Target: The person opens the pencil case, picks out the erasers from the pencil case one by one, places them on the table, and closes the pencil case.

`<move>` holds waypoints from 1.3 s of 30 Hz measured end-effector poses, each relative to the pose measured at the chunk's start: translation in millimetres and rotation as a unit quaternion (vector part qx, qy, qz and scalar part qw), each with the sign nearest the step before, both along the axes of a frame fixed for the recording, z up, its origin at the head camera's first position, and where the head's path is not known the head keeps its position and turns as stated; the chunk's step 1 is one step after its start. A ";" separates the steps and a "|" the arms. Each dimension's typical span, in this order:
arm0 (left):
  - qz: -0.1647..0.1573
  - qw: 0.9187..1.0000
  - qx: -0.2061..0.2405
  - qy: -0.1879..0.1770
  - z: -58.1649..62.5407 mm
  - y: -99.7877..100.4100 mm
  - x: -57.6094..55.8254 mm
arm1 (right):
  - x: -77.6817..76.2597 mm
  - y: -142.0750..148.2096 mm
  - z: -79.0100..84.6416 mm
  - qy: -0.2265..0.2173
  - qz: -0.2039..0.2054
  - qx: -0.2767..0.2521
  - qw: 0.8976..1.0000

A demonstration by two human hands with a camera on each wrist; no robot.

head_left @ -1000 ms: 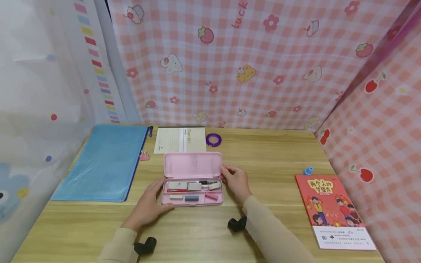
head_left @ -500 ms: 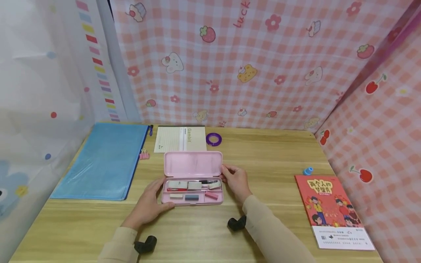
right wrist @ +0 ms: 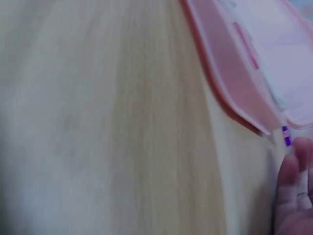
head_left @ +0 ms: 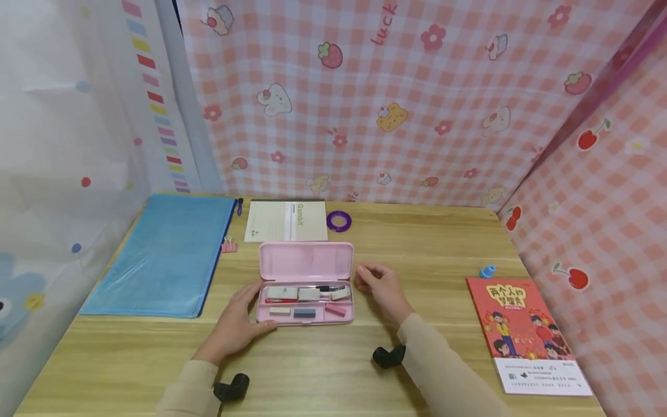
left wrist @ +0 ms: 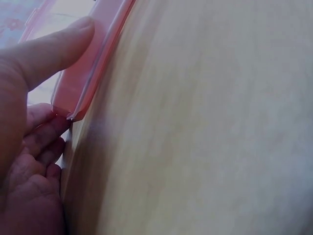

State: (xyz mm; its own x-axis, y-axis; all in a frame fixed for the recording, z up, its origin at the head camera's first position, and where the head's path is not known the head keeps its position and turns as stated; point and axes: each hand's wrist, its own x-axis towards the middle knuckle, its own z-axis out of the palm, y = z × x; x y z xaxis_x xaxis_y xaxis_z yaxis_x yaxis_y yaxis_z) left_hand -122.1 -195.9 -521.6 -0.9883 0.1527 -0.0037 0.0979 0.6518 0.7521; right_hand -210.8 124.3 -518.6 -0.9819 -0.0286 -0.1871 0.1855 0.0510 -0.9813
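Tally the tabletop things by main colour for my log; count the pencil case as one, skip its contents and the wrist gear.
Pink: 2 (pencil case, binder clip)
Blue: 2 (folder, counting the tab at its corner; small blue object)
Cream: 1 (notebook)
Purple: 1 (ring)
Red: 1 (book)
Total: 7

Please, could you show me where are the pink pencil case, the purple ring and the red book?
Pink pencil case (head_left: pixel 306 260), head view: inside of its open lid.
Purple ring (head_left: pixel 339 229), head view: near edge of its band.
Red book (head_left: pixel 525 334), head view: middle of its cover.
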 end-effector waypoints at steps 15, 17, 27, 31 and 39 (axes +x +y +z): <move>0.000 1.000 0.004 -0.002 -0.4 1.6 0.9 | 24.4 9.0 28.6 0.238 0.214 0.328 0.889; 0.000 1.000 0.001 -0.003 -0.5 1.3 0.7 | 23.2 5.5 27.6 0.248 0.228 0.351 0.874; 0.000 1.000 -0.001 -0.005 -2.5 0.0 -0.8 | 16.2 -6.8 23.5 0.227 0.256 0.412 0.845; 0.000 1.000 -0.001 0.001 -4.6 -0.6 -1.0 | 14.7 -8.0 25.2 0.222 0.263 0.417 0.841; -0.001 1.000 0.001 0.005 -3.6 -0.3 -0.3 | 11.7 -9.5 28.5 0.245 0.292 0.443 0.812</move>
